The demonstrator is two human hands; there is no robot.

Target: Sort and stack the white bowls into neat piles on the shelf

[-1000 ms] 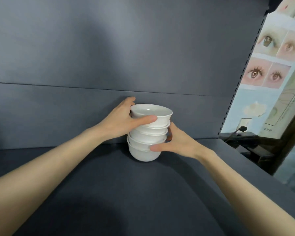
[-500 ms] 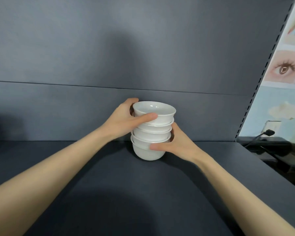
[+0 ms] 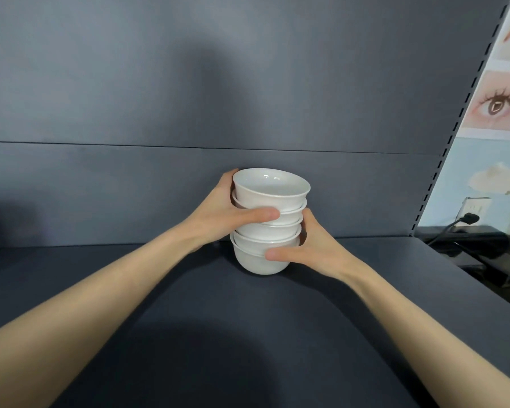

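A stack of several white bowls (image 3: 267,231) stands on the dark grey shelf (image 3: 248,334), close to its back wall. The top bowl (image 3: 270,187) sits tilted, its rim dropping to the right. My left hand (image 3: 227,219) grips the upper bowls from the left, thumb across the front and fingers behind. My right hand (image 3: 309,248) holds the lower bowls from the right, thumb on the front of the bottom bowl. The far side of the stack is hidden.
The grey back wall (image 3: 189,113) rises right behind the stack. A perforated upright (image 3: 442,160) marks the shelf's right end. Beyond it hang posters with eye pictures (image 3: 495,104), and a black plug and cable (image 3: 465,220) sit above a dark ledge.
The view has swung right, so the stack sits nearer the centre. My left thumb has slid from the top bowl down to the second one, and the top bowl now tilts.
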